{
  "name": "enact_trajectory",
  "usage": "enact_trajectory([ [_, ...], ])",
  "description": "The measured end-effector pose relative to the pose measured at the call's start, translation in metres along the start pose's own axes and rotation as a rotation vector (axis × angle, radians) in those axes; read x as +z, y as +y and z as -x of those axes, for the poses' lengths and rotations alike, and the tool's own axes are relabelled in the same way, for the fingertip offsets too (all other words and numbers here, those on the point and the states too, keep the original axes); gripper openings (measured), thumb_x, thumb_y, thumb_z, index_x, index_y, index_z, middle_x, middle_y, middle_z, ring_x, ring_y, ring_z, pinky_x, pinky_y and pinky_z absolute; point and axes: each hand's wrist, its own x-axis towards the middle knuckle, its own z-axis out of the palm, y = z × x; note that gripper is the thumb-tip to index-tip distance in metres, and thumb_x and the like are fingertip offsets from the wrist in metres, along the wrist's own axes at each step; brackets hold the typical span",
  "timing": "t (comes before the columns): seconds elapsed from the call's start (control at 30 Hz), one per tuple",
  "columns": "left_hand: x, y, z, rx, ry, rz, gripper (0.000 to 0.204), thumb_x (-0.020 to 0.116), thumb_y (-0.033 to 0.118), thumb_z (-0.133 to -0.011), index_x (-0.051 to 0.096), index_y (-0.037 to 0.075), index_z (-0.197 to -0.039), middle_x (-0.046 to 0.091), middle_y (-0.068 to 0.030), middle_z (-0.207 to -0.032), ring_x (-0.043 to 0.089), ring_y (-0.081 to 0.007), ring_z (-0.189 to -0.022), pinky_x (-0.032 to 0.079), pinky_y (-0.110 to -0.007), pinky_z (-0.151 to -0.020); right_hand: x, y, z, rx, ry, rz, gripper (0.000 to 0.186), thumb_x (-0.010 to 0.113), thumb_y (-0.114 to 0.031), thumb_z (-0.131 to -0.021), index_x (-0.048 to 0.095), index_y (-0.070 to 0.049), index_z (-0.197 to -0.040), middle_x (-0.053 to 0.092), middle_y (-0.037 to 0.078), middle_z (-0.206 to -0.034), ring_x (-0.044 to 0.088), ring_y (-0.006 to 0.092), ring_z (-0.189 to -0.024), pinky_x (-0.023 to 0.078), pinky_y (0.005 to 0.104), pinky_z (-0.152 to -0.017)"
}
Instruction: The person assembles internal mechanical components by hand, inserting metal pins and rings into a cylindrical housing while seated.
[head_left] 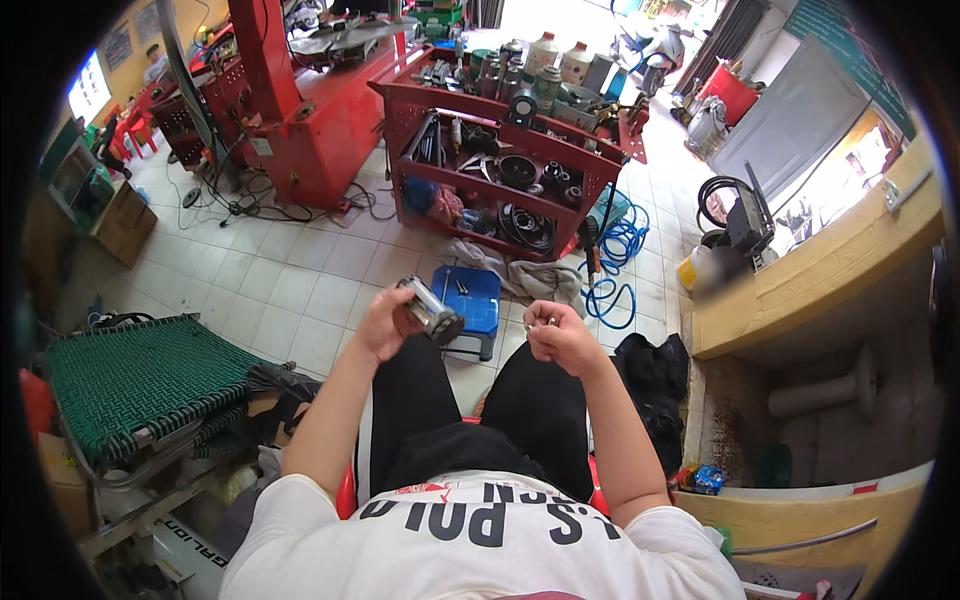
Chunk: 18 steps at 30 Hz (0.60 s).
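My left hand (386,322) is closed around a silver, roughly cylindrical metal part (432,308) with a dark end, perhaps a small motor. It is held tilted above my left thigh, its dark end toward my lap. My right hand (560,336) is closed in a pinch above my right thigh, apart from the metal part. A tiny shiny bit shows at its fingertips, too small to name. Beyond my knees, between the hands, stands a blue plastic stool (482,305). A few small dark pieces (462,287) and a thin rod lie on it.
A red tool cart (500,150) loaded with bottles, cans and tools stands ahead. Grey rags (545,280) lie at its foot, with a coiled blue hose (625,240) to the right. A green woven folding bed (150,385) is at left. A yellow ledge (800,285) runs along the right.
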Motion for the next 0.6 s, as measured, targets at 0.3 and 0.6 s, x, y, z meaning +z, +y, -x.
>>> enact_trajectory([
  [0.3,0.066,-0.011,0.086,0.003,0.026,0.115,0.041,0.072,0.041,-0.095,0.059,0.012,-0.122,0.070,-0.0101,-0.100,0.070,-0.0195,-0.075,0.062,-0.037,-0.065,0.093,-0.025,0.055,-0.125,-0.119,0.566,0.012,0.069,-0.012,-0.087,0.064,-0.005,-0.094,0.054,-0.006,-0.076,0.048,0.0045,-0.070,0.040,0.0237,-0.064],
  [0.6,0.054,-0.056,0.089,-0.145,-0.229,0.622,0.056,0.077,0.039,-0.094,0.055,0.008,-0.135,0.058,0.0006,-0.088,0.060,-0.0094,-0.079,0.054,-0.032,-0.076,0.097,-0.015,0.067,-0.190,-0.141,0.598,0.014,0.071,-0.012,-0.086,0.064,-0.004,-0.096,0.056,-0.007,-0.076,0.048,0.0019,-0.070,0.038,0.0215,-0.062],
])
